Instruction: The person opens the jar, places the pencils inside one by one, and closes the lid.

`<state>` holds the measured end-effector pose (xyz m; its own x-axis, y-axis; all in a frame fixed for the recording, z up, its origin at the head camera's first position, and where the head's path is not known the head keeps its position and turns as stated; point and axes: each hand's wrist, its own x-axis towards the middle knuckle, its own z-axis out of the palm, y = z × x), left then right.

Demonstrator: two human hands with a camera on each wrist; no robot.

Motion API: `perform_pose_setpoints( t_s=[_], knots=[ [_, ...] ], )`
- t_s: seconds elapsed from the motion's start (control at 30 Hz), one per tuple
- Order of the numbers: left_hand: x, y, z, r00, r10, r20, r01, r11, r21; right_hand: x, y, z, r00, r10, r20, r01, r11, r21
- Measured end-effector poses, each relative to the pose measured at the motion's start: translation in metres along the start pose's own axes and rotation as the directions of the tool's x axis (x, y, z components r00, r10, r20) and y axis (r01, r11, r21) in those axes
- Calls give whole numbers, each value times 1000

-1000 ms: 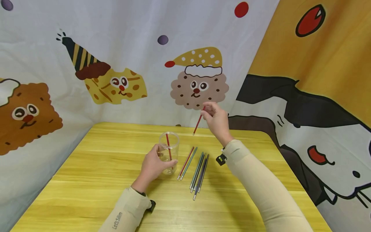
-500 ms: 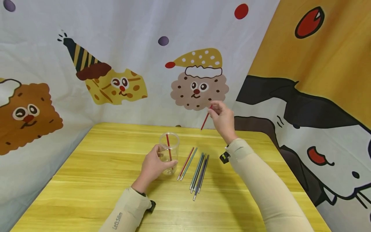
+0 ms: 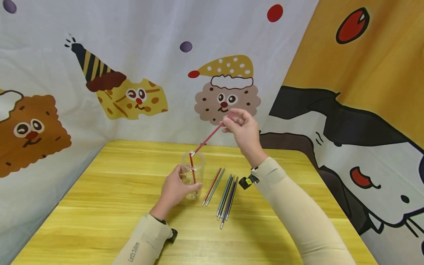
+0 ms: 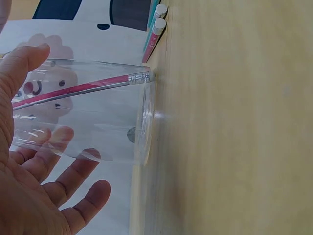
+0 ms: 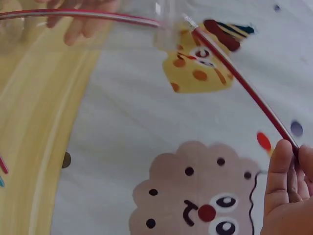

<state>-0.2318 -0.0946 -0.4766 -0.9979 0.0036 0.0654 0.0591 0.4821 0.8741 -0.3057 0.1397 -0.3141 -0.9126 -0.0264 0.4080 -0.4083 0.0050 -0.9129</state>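
Left hand (image 3: pixel 175 187) grips a clear plastic cup (image 4: pixel 105 120), one red pencil (image 4: pixel 98 87) leaning inside eraser-end down; right hand (image 3: pixel 244 131) pinches a second red pencil (image 3: pixel 212 135) slanting to the rim

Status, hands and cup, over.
Left hand gripping clear cup, red pencil inside. Right hand pinching another red pencil, lower end at cup's mouth. No obstruction seen.

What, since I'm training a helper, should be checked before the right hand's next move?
1. Cup upright on the table: ok.
2. Left hand holding the cup: ok.
3. Right hand pinching the held red pencil: ok, by its upper end.
4. Held red pencil lined up with the cup's opening: not ok, it slants.
5. Eraser end clear of the cup: cannot tell.
6. Room in the cup: ok, one other red pencil leans inside.
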Motion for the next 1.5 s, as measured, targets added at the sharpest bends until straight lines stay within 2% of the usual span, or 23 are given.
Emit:
perform_pose_setpoints(
  t_s=[0.23,0.37,0.47,0.6,0.7,0.8,0.87,0.9,1.03,1.1,1.13,1.23,1.37,1.5],
  knots=[
    [-1,0,0,1000,2,0,-2,1000,1,-15,13,18,989,-50,139,80,973,-215],
    [0,0,0,1000,7,-3,-7,1000,-5,-26,22,27,972,-77,224,152,927,-343],
    [0,0,0,1000,10,-2,-10,1000,-21,-35,25,36,943,-104,315,239,872,-428],
    [-1,-1,-1,1000,14,8,-14,1000,-25,-45,29,47,887,-121,445,358,788,-501],
    [-2,0,-2,1000,15,15,-14,1000,-19,-50,31,54,847,-131,516,447,701,-556],
    [-3,1,-2,1000,15,20,-14,1000,-15,-54,32,58,824,-137,550,506,614,-605],
    [-3,1,-2,1000,12,23,-12,1000,-12,-55,31,61,821,-125,557,517,577,-632],
    [-3,1,-2,1000,10,25,-10,1000,-9,-56,29,63,826,-107,554,506,575,-643],
    [-1,-1,-2,1000,8,30,-8,1000,-3,-53,24,68,849,-11,529,432,592,-681],
    [-1,-1,-2,1000,7,31,-7,1000,-4,-51,23,69,854,29,519,398,606,-689],
    [-1,-1,-2,999,6,31,-6,1000,-4,-50,23,70,852,38,522,398,600,-694],
    [-1,-1,-2,999,4,34,-4,1000,-9,-48,23,71,836,48,546,434,550,-713],
    [-1,-1,-1,999,0,34,0,1000,-9,-47,22,71,815,49,578,498,450,-741],
    [-1,-1,-1,1000,1,29,0,1000,-5,-48,18,72,807,54,588,525,391,-756]
  ],
)
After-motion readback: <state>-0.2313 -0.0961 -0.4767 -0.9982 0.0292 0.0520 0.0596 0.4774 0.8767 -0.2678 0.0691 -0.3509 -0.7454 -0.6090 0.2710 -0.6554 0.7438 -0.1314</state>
